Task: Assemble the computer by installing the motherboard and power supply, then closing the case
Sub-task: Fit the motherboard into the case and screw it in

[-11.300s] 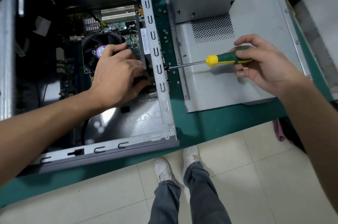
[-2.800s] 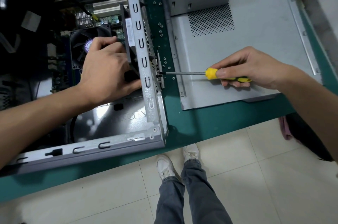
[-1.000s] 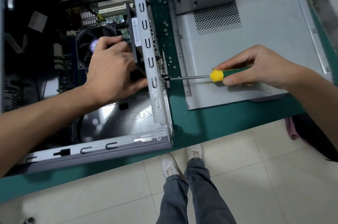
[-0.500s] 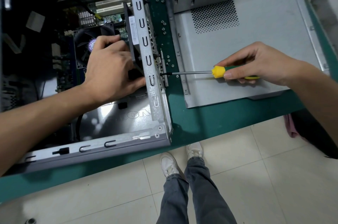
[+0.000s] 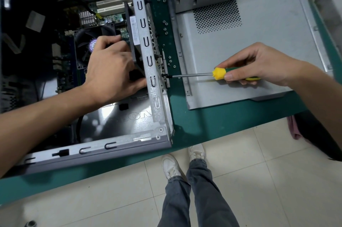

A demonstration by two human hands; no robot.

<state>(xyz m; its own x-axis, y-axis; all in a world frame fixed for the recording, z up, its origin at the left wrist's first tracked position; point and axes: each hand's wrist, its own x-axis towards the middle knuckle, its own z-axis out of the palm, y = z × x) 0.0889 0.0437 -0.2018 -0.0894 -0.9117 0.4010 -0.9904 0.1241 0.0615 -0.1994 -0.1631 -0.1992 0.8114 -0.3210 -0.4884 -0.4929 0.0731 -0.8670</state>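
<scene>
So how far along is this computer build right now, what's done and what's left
Done: the motherboard with its fan sits inside the open case. In hand: the left hand grips a black part against the case's rear wall, likely the power supply, while the right hand drives the screwdriver into that wall from outside. Left: loose screws lie on the bench, and the side panel is still off.

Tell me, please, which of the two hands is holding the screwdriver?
The right hand holds the yellow-and-green screwdriver, its tip at the computer case rear edge. The left hand holds no tool; it reaches inside the case.
</scene>
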